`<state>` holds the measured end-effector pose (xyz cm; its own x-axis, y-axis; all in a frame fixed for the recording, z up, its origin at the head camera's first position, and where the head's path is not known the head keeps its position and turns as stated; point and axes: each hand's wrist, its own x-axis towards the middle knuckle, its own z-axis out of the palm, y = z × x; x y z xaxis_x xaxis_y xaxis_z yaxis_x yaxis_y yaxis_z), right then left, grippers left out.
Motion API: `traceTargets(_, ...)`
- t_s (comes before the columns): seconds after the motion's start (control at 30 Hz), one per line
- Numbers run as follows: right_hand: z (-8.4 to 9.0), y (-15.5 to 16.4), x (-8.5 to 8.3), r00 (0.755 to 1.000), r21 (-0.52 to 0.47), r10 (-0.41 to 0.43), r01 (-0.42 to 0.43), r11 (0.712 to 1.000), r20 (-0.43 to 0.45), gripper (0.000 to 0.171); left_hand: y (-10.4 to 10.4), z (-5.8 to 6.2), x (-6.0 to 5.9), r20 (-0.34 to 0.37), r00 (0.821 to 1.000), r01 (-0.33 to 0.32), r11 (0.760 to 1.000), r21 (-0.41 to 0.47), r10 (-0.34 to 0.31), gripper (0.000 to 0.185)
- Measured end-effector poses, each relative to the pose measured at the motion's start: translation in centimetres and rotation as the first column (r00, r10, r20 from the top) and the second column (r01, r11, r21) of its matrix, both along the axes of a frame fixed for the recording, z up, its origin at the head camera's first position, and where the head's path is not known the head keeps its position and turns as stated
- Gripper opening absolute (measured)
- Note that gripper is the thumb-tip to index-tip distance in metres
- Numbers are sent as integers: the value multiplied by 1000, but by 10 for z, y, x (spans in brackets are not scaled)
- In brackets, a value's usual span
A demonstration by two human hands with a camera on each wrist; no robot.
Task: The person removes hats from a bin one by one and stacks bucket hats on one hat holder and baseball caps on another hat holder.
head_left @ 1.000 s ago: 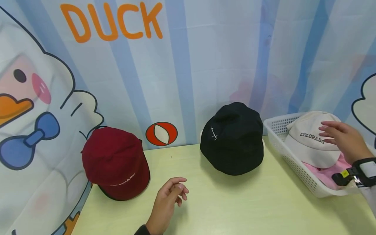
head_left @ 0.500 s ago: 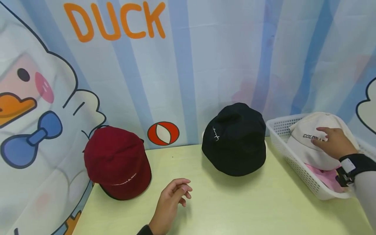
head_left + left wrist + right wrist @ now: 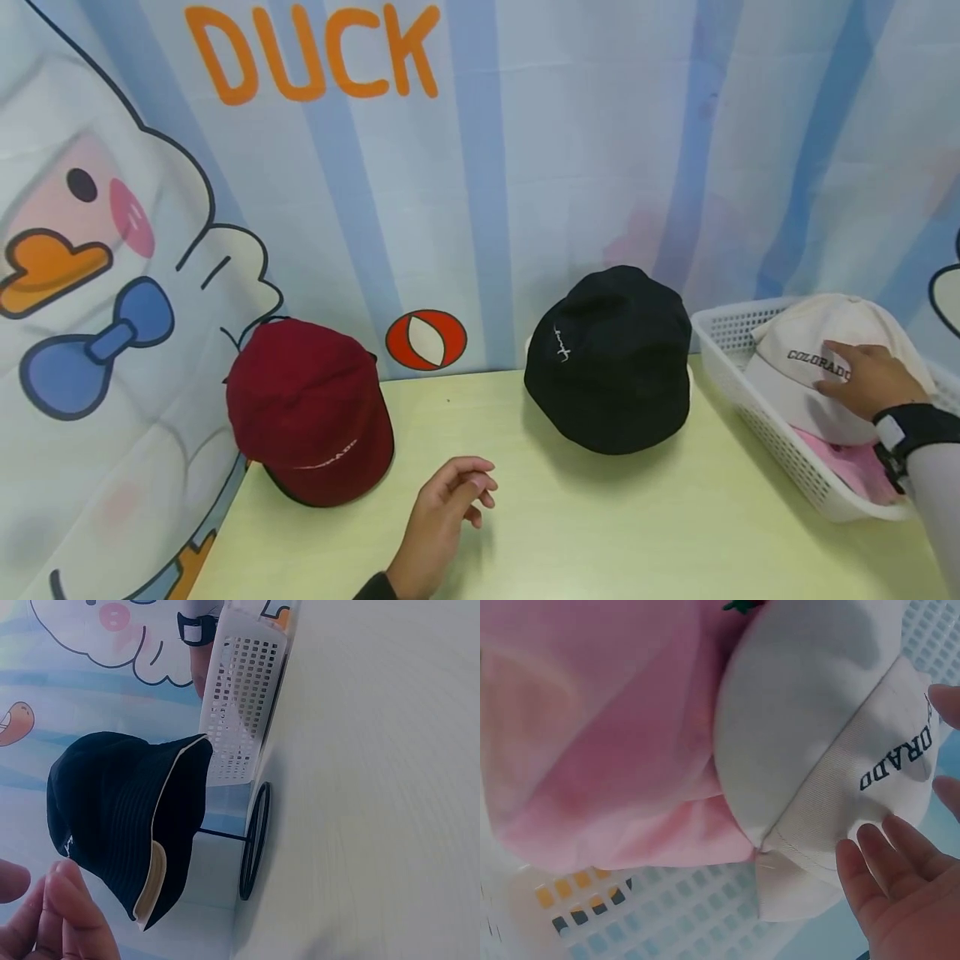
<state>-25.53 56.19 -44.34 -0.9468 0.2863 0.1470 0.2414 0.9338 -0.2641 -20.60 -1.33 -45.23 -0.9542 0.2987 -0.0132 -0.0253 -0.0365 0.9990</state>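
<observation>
Cream COLORADO cap (image 3: 813,367) in white basket (image 3: 731,379) — soft, light, likely crushable; right hand (image 3: 866,379) rested on crown, fingers spread flat, not gripping; stiff brim likely best hold. Left hand (image 3: 442,517) idle, loosely curled.

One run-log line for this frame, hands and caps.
right hand: fingers on white COLORADO cap in white basket | left hand: idle above table | black hat, red cap: untouched

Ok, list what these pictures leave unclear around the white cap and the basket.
- Pink item under the white cap: head view, mostly covered by the cap; what it is can't be told.
- Basket: its right end is cut off by the frame edge.
- Right hand: whether it grips the cap or just rests is unclear.
</observation>
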Motion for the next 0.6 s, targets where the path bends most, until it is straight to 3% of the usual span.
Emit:
traceTargets(0.2,-5,2,-2,999,6,7,-7,1000,43,78,0,0,-1,-1,1000,-3,1000,-19,3,23)
traceTargets(0.37,-9,3,-7,998,75,6,-11,997,67,83,-1,0,-2,6,1000,-2,1000,-29,2,22)
traceTargets(0.6,-14,4,-13,997,142,1,-11,990,74,64,-1,1,-2,2,1000,-8,999,-31,8,22)
